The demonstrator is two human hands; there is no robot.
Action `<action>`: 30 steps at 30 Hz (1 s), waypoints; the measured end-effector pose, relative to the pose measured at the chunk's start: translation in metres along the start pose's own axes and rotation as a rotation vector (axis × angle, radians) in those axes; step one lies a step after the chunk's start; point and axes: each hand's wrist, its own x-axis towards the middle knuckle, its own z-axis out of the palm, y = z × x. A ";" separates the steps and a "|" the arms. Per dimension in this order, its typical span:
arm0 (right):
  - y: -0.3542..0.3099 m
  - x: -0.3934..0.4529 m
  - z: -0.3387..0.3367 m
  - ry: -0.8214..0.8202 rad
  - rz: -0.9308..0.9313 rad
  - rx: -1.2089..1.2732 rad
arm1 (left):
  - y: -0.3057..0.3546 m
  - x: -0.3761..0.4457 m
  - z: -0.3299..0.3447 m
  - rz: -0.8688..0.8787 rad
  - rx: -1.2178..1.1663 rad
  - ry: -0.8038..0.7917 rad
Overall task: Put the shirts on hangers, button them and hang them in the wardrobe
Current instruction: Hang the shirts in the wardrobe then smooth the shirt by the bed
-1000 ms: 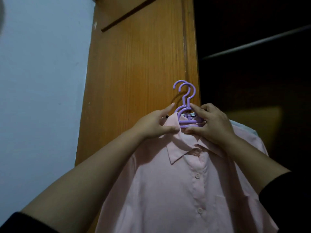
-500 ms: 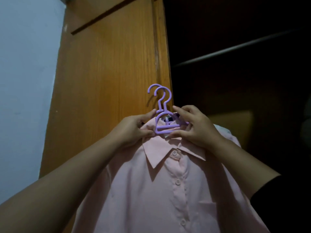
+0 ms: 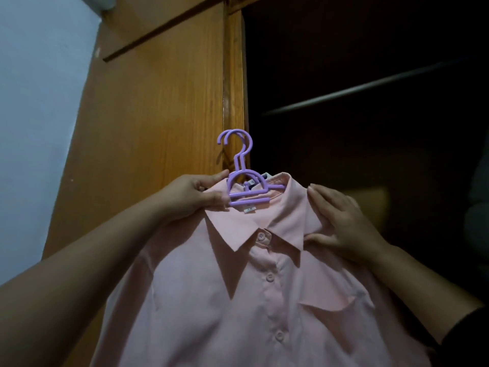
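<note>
I see the pink shirt [image 3: 238, 300] as thin, smooth woven cloth with a matt face and small glossy plastic buttons [image 3: 269, 277]. The purple hangers [image 3: 239, 181] look like moulded plastic, smooth with a soft sheen. On the left the wardrobe door [image 3: 164, 123] is varnished wood, grain showing, slightly glossy. Far right, the rail [image 3: 370, 87] reads as dull metal. The wall [image 3: 34, 102] looks painted and matt.

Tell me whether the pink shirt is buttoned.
Buttoned: the pink shirt has its placket closed, with every visible button fastened from the collar down.
</note>
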 end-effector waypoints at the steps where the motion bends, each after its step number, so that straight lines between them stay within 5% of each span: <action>1: 0.000 0.001 0.002 0.012 0.003 0.006 | 0.002 -0.001 0.001 -0.009 -0.036 0.002; 16: 0.016 -0.025 -0.002 0.066 0.121 -0.001 | 0.008 -0.005 -0.009 -0.070 -0.083 0.193; 24: 0.022 -0.034 0.002 0.044 0.075 -0.053 | -0.001 0.001 -0.004 0.039 0.617 0.362; 30: 0.015 -0.028 0.007 0.021 0.105 -0.040 | -0.010 -0.001 -0.002 -0.042 0.653 0.390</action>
